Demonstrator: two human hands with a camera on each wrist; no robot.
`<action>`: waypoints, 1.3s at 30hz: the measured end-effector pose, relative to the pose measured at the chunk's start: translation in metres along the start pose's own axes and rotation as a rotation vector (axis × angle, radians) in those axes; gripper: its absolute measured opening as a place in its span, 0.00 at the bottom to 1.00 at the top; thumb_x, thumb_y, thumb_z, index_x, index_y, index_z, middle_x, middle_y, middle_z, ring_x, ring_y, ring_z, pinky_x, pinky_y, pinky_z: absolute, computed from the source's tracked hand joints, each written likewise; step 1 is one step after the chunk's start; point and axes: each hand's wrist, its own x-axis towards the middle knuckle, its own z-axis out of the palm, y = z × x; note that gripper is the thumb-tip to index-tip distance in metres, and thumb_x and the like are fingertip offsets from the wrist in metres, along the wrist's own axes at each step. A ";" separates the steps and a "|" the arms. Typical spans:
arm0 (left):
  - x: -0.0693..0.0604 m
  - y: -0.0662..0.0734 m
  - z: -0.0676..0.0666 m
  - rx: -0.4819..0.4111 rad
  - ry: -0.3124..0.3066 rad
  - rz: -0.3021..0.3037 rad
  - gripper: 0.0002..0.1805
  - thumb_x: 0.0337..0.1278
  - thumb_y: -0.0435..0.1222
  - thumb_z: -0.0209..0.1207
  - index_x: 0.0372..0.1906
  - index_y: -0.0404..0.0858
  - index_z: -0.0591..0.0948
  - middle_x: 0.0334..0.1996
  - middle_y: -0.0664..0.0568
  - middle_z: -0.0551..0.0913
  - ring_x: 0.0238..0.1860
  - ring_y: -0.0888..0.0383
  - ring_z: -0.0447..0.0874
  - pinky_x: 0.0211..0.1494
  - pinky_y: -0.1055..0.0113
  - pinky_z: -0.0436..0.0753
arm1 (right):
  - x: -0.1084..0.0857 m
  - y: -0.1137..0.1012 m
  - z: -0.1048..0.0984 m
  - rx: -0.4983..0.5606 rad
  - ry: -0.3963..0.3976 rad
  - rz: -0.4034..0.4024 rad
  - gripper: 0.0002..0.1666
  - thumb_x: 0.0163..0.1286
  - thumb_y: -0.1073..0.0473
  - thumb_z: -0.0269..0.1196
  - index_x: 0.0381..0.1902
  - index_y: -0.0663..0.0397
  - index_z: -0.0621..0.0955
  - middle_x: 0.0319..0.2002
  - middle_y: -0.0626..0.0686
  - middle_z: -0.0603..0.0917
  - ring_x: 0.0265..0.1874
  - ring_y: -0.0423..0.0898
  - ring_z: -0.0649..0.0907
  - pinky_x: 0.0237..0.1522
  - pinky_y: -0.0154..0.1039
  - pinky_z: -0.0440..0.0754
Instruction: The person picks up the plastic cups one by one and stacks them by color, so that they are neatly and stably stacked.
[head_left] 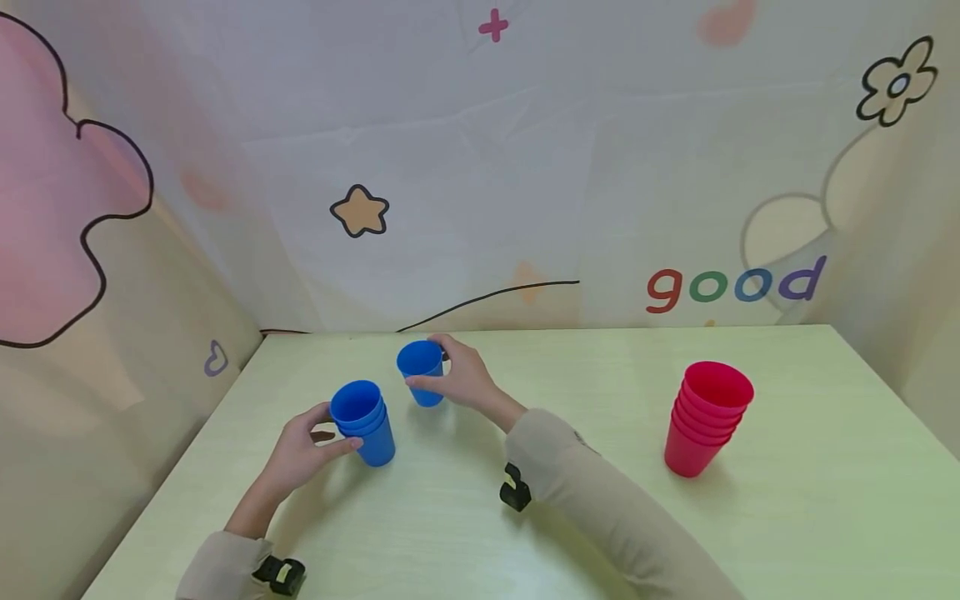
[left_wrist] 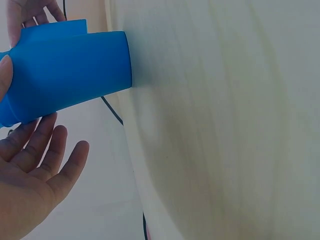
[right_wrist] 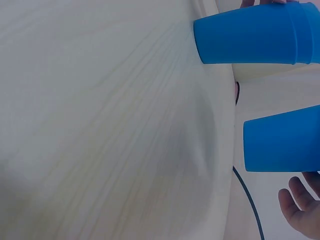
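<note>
A small nested stack of blue cups [head_left: 377,442] stands upright on the left part of the table. My left hand [head_left: 300,450] holds it near the rims, thumb on the near side and fingers on the far side. Farther back and to the right, my right hand [head_left: 468,377] grips a single blue cup [right_wrist: 285,142] between thumb and fingers. This cup is upright with its mouth up, and its base appears raised off the table in the right wrist view. The two blue items are close together but apart in the head view.
A nested stack of several red cups [head_left: 693,437] stands on the right side of the pale table [head_left: 600,367]. Behind the table hangs a backdrop [head_left: 465,183] with printed drawings and the word "good". Black bands are on both sleeves [head_left: 570,467].
</note>
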 end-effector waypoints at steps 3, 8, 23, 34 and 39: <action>0.000 0.000 0.000 0.000 -0.001 -0.007 0.35 0.47 0.41 0.66 0.59 0.31 0.67 0.53 0.37 0.73 0.54 0.41 0.70 0.52 0.50 0.74 | -0.004 -0.002 -0.003 0.014 0.003 0.002 0.42 0.54 0.45 0.67 0.62 0.55 0.66 0.56 0.56 0.74 0.52 0.52 0.74 0.48 0.47 0.76; 0.000 0.002 0.000 0.009 -0.005 -0.014 0.35 0.48 0.42 0.65 0.60 0.30 0.67 0.53 0.37 0.73 0.54 0.41 0.70 0.52 0.50 0.74 | -0.010 -0.003 -0.010 0.032 0.007 0.001 0.42 0.54 0.46 0.67 0.62 0.55 0.66 0.54 0.56 0.75 0.51 0.52 0.74 0.47 0.47 0.76; 0.000 0.001 0.001 0.012 0.010 0.010 0.34 0.48 0.41 0.66 0.58 0.30 0.68 0.52 0.37 0.74 0.53 0.42 0.71 0.51 0.50 0.75 | -0.026 -0.004 -0.026 0.044 0.001 -0.010 0.41 0.53 0.47 0.68 0.61 0.55 0.67 0.53 0.56 0.75 0.51 0.51 0.74 0.47 0.49 0.76; -0.001 0.000 0.001 0.006 0.016 0.028 0.33 0.48 0.40 0.65 0.58 0.29 0.69 0.51 0.37 0.75 0.52 0.42 0.71 0.51 0.49 0.75 | -0.040 -0.004 -0.032 0.034 -0.005 -0.045 0.41 0.53 0.48 0.68 0.61 0.57 0.67 0.53 0.56 0.76 0.50 0.51 0.75 0.47 0.48 0.76; -0.001 0.000 0.002 -0.004 0.021 0.030 0.32 0.48 0.39 0.65 0.57 0.30 0.69 0.50 0.38 0.75 0.52 0.43 0.71 0.51 0.49 0.74 | -0.045 -0.008 -0.035 0.038 -0.011 -0.058 0.41 0.53 0.48 0.69 0.61 0.56 0.67 0.52 0.55 0.76 0.50 0.51 0.75 0.45 0.47 0.77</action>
